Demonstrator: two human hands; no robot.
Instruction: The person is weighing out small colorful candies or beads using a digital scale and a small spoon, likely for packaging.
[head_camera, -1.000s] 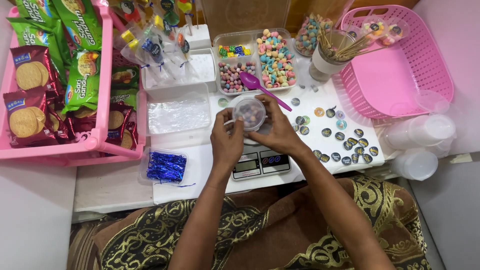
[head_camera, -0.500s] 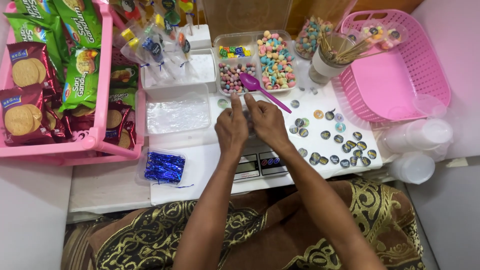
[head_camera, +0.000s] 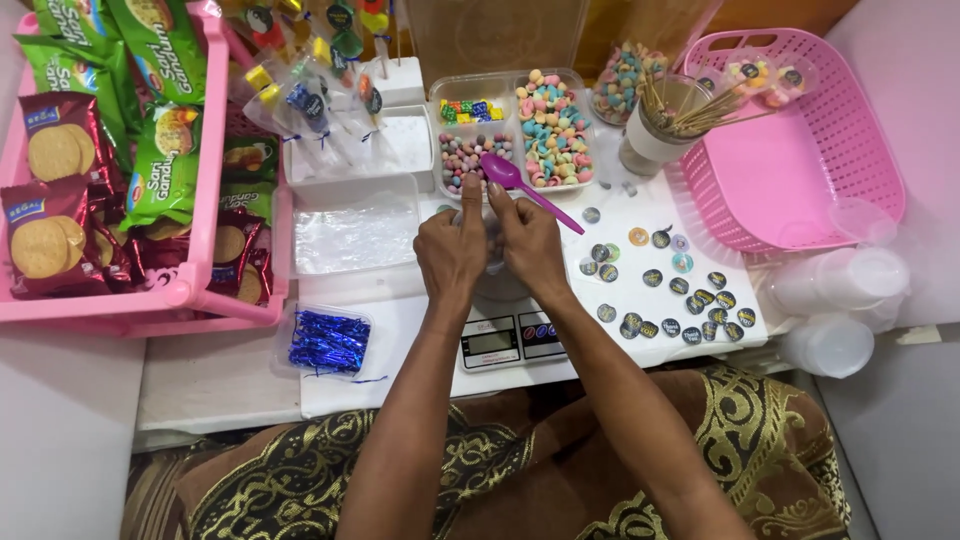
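At centre frame, a person's left hand (head_camera: 452, 252) and right hand (head_camera: 530, 243) press side by side over a small clear plastic cup (head_camera: 497, 283) standing on a digital kitchen scale (head_camera: 515, 338) on the white table (head_camera: 230, 375); both grips are closed on the cup, which is mostly hidden beneath them. Just above the fingertips, a purple plastic spoon (head_camera: 520, 185) rests across a clear tray of pastel candies (head_camera: 510, 130). Round stickers (head_camera: 660, 290) lie scattered to the right, and a pink plastic basket (head_camera: 800, 140) fills the upper right.

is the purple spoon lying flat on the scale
No, the purple spoon rests with its bowl in the candy tray, handle sticking out over the white table, beyond the scale.
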